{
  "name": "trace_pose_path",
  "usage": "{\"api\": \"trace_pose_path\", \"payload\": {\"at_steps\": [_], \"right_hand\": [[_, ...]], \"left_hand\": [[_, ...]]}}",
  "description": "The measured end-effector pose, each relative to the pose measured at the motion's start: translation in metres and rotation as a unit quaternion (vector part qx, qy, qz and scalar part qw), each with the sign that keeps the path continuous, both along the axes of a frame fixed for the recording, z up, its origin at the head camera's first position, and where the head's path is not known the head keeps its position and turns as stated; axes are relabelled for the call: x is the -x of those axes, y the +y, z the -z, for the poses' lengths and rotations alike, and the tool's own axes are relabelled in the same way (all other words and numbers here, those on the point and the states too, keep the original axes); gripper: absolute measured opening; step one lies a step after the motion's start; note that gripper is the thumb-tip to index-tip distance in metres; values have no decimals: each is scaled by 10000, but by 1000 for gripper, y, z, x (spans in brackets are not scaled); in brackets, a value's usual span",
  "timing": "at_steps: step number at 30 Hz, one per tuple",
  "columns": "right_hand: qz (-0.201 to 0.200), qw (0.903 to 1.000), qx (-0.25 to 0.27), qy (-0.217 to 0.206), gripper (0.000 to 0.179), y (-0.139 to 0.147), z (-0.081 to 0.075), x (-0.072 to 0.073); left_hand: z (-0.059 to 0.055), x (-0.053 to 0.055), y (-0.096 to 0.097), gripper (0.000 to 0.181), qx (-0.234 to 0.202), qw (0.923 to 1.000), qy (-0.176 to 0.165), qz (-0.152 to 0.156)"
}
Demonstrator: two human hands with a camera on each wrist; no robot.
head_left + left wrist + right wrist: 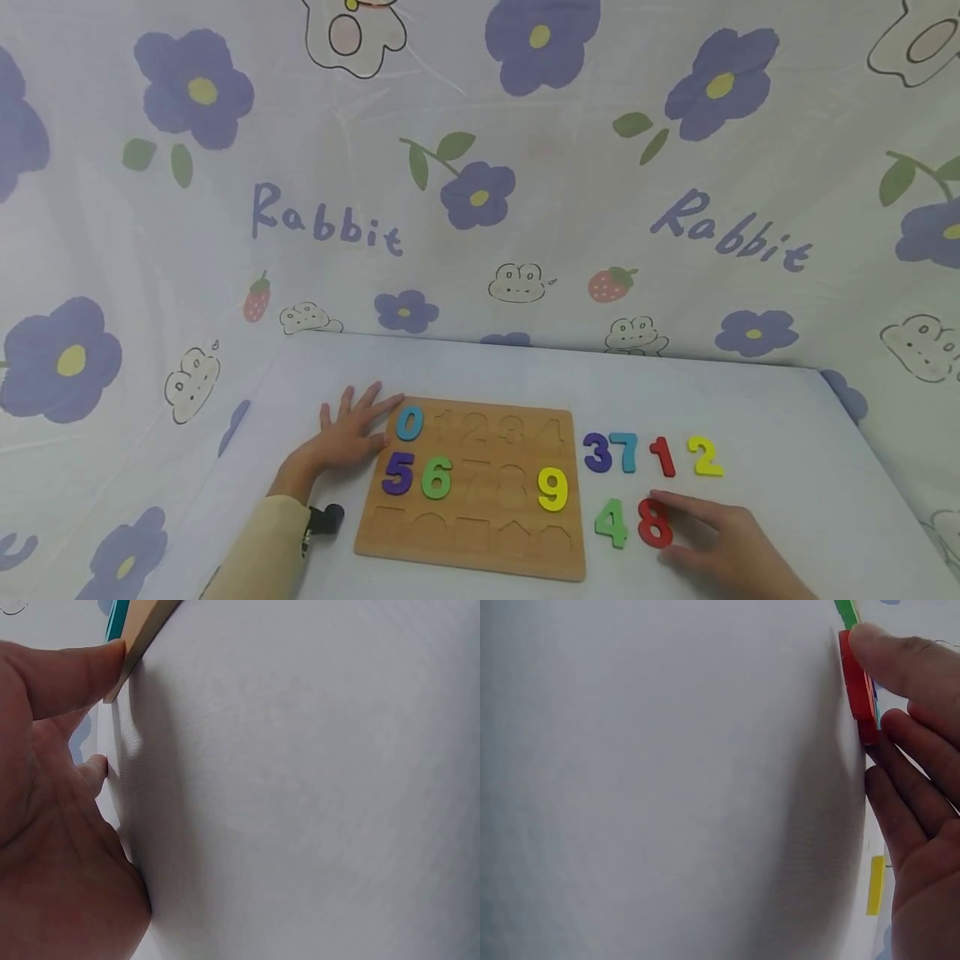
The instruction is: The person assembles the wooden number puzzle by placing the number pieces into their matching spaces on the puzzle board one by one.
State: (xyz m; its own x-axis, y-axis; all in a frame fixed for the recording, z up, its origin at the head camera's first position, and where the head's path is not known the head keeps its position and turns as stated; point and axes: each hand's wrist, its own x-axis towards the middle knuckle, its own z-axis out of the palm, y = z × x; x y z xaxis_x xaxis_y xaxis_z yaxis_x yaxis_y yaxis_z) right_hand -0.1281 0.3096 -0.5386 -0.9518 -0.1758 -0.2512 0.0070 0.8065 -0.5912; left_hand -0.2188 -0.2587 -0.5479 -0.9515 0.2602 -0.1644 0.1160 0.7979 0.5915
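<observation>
My right hand has its index finger at the top of a red number 8 and its thumb at the bottom, pinching it on the table. In the right wrist view the thumb lies against the red 8 near one end. My left hand is spread at the left side of a wooden number puzzle board. Its thumb touches the board edge, and its index fingertip is at the top-left corner. Seated in the board are a blue 0, purple 5, green 6 and yellow 9.
Right of the board lie a purple 3, blue 7, red 1, yellow 2 and green 4. A patterned cloth hangs behind the white table.
</observation>
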Motion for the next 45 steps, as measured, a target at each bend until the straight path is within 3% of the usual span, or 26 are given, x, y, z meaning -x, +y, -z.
{"api": "trace_pose_path", "payload": {"at_steps": [4,10,19,28,37,45], "right_hand": [[-32,10000,-43,65,73,-1,1,-1],[-80,9997,-85,228,68,-3,0,-3],[147,9993,-183,292,66,-3,-4,-4],[182,9931,-278,1125,68,-10,-33,-15],[429,9888,-28,1426,71,-41,-68,-30],[428,9804,358,1887,67,-64,-86,-30]], "left_hand": [[-5,-2,2,66,46,9999,-110,-33],[0,0,0,66,47,10000,-61,-47],[4,1,1,66,112,9999,-80,-72],[-4,-2,3,66,78,9999,-123,-34],[-3,0,3,66,305,9994,-148,-20],[-3,-1,3,67,282,9995,-155,-52]]}}
